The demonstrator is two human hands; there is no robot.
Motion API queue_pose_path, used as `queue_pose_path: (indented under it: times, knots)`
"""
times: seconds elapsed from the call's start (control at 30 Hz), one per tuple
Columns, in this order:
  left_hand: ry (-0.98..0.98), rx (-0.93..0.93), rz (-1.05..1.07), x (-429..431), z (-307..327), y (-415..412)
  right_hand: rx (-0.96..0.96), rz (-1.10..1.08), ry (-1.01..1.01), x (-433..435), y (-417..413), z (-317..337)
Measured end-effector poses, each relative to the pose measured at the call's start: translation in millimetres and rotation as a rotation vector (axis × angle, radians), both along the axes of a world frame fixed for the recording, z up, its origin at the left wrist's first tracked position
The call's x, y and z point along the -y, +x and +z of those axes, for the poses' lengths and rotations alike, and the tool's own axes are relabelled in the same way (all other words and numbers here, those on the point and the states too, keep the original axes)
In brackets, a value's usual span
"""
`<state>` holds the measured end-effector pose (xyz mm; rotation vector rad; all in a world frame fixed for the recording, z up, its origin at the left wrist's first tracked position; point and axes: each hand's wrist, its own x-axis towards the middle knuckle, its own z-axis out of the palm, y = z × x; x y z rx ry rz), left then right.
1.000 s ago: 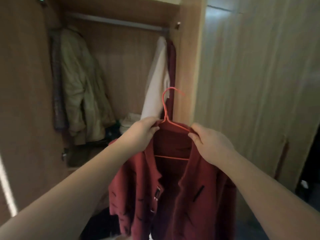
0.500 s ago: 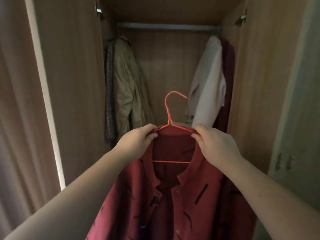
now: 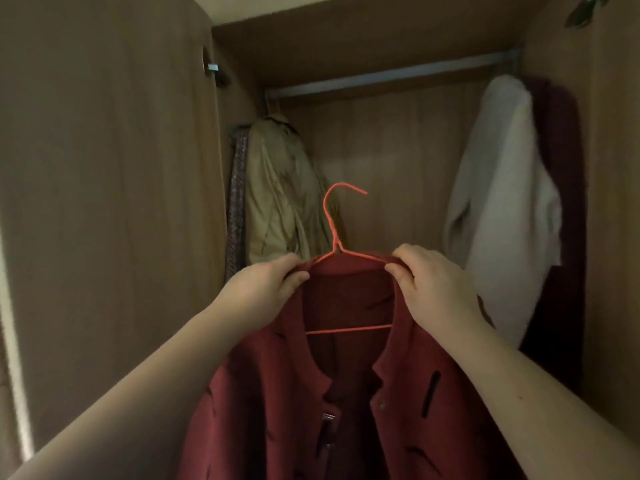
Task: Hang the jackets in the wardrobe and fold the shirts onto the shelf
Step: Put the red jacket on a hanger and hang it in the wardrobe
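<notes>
The wardrobe (image 3: 381,150) is open dead ahead of the grip. Its rail (image 3: 391,76) runs side to side, well above and beyond both hands. There's a free stretch between the khaki jacket (image 3: 280,202) up-left of the grip and the white garment (image 3: 502,202) up-right.

The red jacket (image 3: 346,393) hangs straight below the grip on an orange wire hanger (image 3: 334,237). Its shoulders roughly line up with the rail, and the hook sticks up midway between the hands with its open end pointing right.

The left hand (image 3: 263,289) and right hand (image 3: 436,289) each pinch a shoulder, cloth and wire together. They're about level and neither looks nearer the rail. I'd guess the next move is up and forward.
</notes>
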<state>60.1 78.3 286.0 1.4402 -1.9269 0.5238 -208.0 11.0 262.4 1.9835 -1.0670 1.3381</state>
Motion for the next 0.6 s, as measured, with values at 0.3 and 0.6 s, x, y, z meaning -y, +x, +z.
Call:
queue_pose_path:
  times: [0.3, 0.6]
  knots:
    - [-0.101, -0.006, 0.117, 118.2, 83.0, -4.8, 0.128, 0.085, -0.005, 169.6, 30.3, 59.7]
    - [-0.314, 0.052, 0.294, 234.2, 172.9, 36.1, 0.235, 0.152, 0.082, 291.3, 93.6, 129.7]
